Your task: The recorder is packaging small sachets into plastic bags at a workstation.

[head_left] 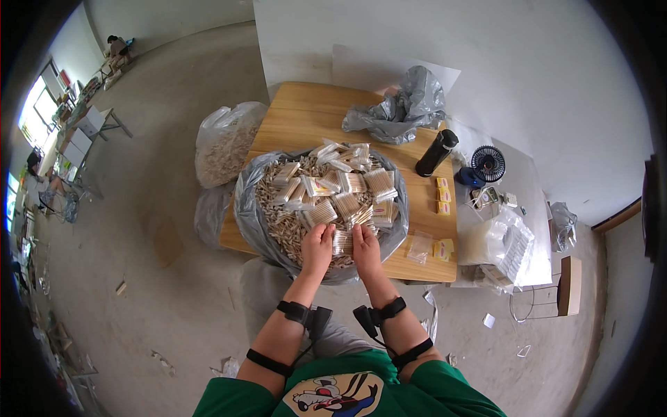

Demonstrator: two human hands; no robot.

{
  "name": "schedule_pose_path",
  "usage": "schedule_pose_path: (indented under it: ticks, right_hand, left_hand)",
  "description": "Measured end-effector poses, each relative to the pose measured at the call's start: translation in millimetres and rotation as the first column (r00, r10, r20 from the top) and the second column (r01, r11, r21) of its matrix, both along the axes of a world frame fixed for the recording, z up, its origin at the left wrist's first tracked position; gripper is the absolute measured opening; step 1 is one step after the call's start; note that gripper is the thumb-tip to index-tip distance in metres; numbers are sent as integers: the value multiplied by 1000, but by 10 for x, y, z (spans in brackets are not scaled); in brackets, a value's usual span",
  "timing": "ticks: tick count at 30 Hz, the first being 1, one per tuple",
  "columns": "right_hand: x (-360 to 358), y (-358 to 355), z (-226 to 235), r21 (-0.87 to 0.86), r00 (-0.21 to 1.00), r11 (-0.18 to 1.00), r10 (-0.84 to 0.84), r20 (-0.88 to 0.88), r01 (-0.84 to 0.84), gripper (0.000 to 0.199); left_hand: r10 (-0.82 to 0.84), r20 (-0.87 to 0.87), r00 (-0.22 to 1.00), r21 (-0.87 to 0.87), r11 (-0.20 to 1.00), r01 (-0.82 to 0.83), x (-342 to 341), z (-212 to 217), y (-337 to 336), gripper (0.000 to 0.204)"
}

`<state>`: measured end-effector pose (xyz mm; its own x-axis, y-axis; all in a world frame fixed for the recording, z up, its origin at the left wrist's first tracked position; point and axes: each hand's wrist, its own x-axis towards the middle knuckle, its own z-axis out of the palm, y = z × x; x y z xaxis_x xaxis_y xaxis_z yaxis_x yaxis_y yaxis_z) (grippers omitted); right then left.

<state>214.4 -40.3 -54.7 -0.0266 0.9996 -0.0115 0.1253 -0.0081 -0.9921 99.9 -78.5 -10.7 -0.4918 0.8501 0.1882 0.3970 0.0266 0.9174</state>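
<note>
Between my two hands is a small pack of cotton swabs [342, 242], its sticks side by side. My left hand [317, 249] pinches its left end with closed fingers, and my right hand [366, 250] grips the right end the same way. Just beneath lies a heap of loose cotton swabs [276, 221] in an open grey plastic bag [249, 198]. Several clear-wrapped swab packs [379, 183] are scattered on top of the heap, beyond my fingers; one pack [316, 187] shows a yellow label.
The bag rests on a wooden table [299, 104]. Rightward stand a black bottle [437, 153], yellow cards [443, 196] and a clear packet [419, 248]. A side table holds a small fan [488, 163] and plastic bags [497, 240]. Another swab-filled bag [226, 149] sits left; crumpled grey plastic [403, 111] lies behind.
</note>
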Motion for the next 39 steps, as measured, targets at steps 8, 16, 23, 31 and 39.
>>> schedule_pose_path:
  ticks: [8,16,23,31,39]
  right_hand:
    - [67,67,137,142,974,990,-33,224,0,32]
    - [316,239,127,113,912,986,-159,378,125,26]
    - [79,179,256,223,981,975,-26,193,-19,15]
    - [192,216,369,455,938,888,-107,329,-59,13]
    - [695,65,386,192,988,979,-47,-144,74,14]
  left_hand:
    - [63,-74,995,15,998,-62,-248,-174,-28,35]
    - [204,-90,975,-20,978,-206,-771,-223,-31,35]
    - [245,-63,967,51,969,-243,-772,-189,-43,35]
    - [263,-18,965,34,964,-262,-733,-123,-102,32]
    - [221,15,975,37,974,-222,-565,50,-116,30]
